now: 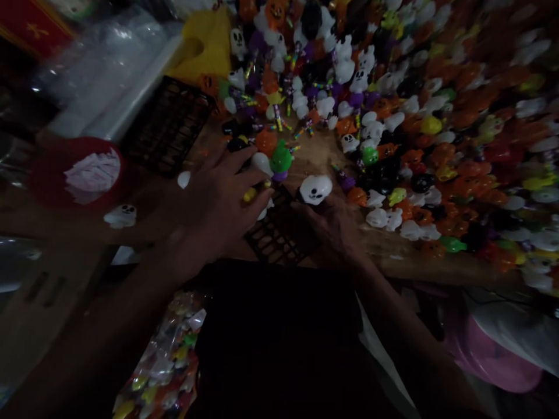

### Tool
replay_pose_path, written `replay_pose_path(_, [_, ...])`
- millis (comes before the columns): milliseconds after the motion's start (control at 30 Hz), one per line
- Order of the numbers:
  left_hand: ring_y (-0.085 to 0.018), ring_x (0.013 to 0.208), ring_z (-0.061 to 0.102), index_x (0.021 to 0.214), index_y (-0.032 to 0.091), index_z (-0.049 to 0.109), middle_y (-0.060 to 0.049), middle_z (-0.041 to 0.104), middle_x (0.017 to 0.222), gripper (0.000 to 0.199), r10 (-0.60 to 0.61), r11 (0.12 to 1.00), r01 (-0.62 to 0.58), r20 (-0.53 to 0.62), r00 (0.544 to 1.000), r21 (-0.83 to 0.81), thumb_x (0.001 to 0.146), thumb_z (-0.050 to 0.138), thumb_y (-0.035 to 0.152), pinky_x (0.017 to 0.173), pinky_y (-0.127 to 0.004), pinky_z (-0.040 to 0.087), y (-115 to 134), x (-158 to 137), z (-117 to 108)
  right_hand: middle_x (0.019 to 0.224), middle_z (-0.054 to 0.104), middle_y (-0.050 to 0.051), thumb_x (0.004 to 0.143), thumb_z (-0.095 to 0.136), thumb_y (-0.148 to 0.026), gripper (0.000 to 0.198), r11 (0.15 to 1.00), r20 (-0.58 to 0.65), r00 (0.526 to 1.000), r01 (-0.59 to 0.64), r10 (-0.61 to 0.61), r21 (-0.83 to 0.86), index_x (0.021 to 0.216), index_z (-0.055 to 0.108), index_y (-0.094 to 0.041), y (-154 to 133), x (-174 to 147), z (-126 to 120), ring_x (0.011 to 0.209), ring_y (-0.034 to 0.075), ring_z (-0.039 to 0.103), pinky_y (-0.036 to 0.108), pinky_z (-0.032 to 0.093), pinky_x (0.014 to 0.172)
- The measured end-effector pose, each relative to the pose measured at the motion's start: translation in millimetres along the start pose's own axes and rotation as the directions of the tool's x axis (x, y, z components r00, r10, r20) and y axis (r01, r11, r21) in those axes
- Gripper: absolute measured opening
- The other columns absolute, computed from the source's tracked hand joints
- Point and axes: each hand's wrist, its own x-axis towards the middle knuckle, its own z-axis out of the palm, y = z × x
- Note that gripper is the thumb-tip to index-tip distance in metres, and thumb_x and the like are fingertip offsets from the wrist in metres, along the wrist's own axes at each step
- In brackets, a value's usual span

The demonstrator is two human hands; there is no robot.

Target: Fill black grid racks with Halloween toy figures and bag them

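Skull (316, 190) sits in the fingers of the right hand (336, 224), at 1 o'clock from the near grid (279, 235), its printed face turned up, perhaps to keep it in sight. The left hand (220, 189) hovers at 10 o'clock, fingers loosely spread; whether they hold the yellow toy (249, 195) beside them I cannot tell. A green toy (280, 157) lies at 12 o'clock, probably for easy reach. The heap (428, 157) covers the table (321, 150) at 2 o'clock, seemingly leaving working room.
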Motion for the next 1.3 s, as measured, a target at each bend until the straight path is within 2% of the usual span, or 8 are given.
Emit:
replay_pose_path(267, [-0.025, 0.156, 0.031, 0.111, 0.028, 0.067, 0.004, 0.052, 0.155, 0.03, -0.071, 0.996, 0.075, 0.066, 0.995, -0.058, 0.099, 0.042, 0.04, 0.133, -0.046, 0.025, -1.2, -2.0, -2.9, 0.091, 0.078, 0.003, 0.086, 0.076, -0.044, 0.024, 0.996, -0.03, 0.999, -0.023, 0.02, -0.084, 0.092, 0.079, -0.021, 6.3, -1.1, 20.9, 0.087, 0.021, 0.071, 0.031, 0.056, 0.077])
replay_pose_path(400, [-0.026, 0.158, 0.026, 0.116, 0.033, 0.064, 0.008, 0.047, 0.159, 0.032, -0.082, 0.996, 0.085, 0.099, 0.992, -0.026, 0.1, 0.037, 0.041, 0.133, -0.053, 0.023, 1.1, -4.3, -1.5, 0.099, 0.079, 0.003, 0.09, 0.07, -0.046, 0.026, 0.994, -0.035, 0.996, -0.085, 0.083, -0.069, 0.097, 0.079, -0.023, 10.6, -6.5, 28.7, 0.091, 0.022, 0.072, 0.033, 0.057, 0.077])
replay_pose_path(567, [-0.033, 0.157, 0.027, 0.118, 0.025, 0.063, -0.001, 0.045, 0.161, 0.035, -0.087, 0.996, 0.087, 0.093, 0.992, 0.003, 0.102, 0.034, 0.037, 0.128, -0.065, 0.024, 5.7, -4.7, 0.2, 0.092, 0.077, 0.004, 0.094, 0.066, -0.04, 0.021, 0.952, -0.034, 0.994, 0.087, -0.102, -0.295, 0.089, 0.077, -0.022, 8.3, -6.8, 33.0, 0.086, 0.022, 0.069, 0.038, 0.053, 0.087])
replay_pose_path(800, [-0.032, 0.146, 0.048, 0.094, 0.025, 0.062, -0.009, 0.068, 0.136, 0.035, -0.037, 0.998, 0.035, -0.042, 0.998, -0.053, 0.104, 0.031, 0.036, 0.126, -0.062, 0.031, 1.4, -2.1, 8.0, 0.08, 0.071, 0.006, 0.1, 0.06, -0.03, 0.026, 0.762, 0.227, 0.954, 0.293, -0.195, -0.577, 0.078, 0.067, -0.019, 5.3, -3.7, 34.0, 0.079, 0.019, 0.065, 0.033, 0.05, 0.085])
replay_pose_path(967, [-0.048, 0.153, 0.03, 0.11, 0.021, 0.065, -0.014, 0.052, 0.156, 0.035, 0.032, 0.994, -0.013, -0.183, 0.982, 0.107, 0.099, 0.052, 0.052, 0.12, -0.084, 0.006, 18.5, 0.2, 4.1, 0.084, 0.073, 0.007, 0.094, 0.064, -0.018, 0.013, 0.695, 0.279, 0.934, 0.353, -0.224, -0.626, 0.082, 0.068, -0.018, 7.3, -1.4, 31.6, 0.083, 0.019, 0.066, 0.032, 0.049, 0.085])
replay_pose_path(1033, [-0.048, 0.155, 0.025, 0.115, 0.022, 0.067, -0.011, 0.044, 0.162, 0.032, 0.125, 0.981, -0.106, -0.109, 0.986, 0.162, 0.097, 0.058, 0.047, 0.12, -0.084, 0.012, 21.9, 2.6, 3.9, 0.086, 0.073, 0.008, 0.094, 0.062, -0.014, 0.013, 0.703, 0.273, 0.934, 0.355, -0.233, -0.616, 0.083, 0.068, -0.018, 5.4, -4.3, 31.1, 0.086, 0.02, 0.066, 0.031, 0.05, 0.083])
replay_pose_path(1133, [-0.046, 0.15, 0.038, 0.109, 0.024, 0.072, -0.011, 0.049, 0.159, 0.022, 0.138, 0.97, -0.133, -0.006, 0.99, 0.206, 0.097, 0.057, 0.033, 0.115, -0.08, 0.031, 18.5, 7.7, 9.7, 0.087, 0.074, 0.006, 0.096, 0.059, -0.016, 0.016, 0.76, 0.269, 0.93, 0.36, -0.249, -0.541, 0.085, 0.069, -0.02, 2.3, -9.6, 24.7, 0.084, 0.019, 0.067, 0.031, 0.052, 0.079])
replay_pose_path(1300, [-0.045, 0.147, 0.042, 0.108, 0.025, 0.073, -0.011, 0.049, 0.158, 0.021, 0.121, 0.969, -0.111, -0.029, 0.992, 0.219, 0.092, 0.06, 0.031, 0.112, -0.076, 0.038, 11.2, 9.8, 19.4, 0.098, 0.076, 0.007, 0.098, 0.05, -0.025, 0.023, 0.776, 0.258, 0.927, 0.371, -0.273, -0.51, 0.101, 0.072, -0.026, -6.9, 17.4, -10.5, 0.089, 0.023, 0.07, 0.034, 0.054, 0.076])
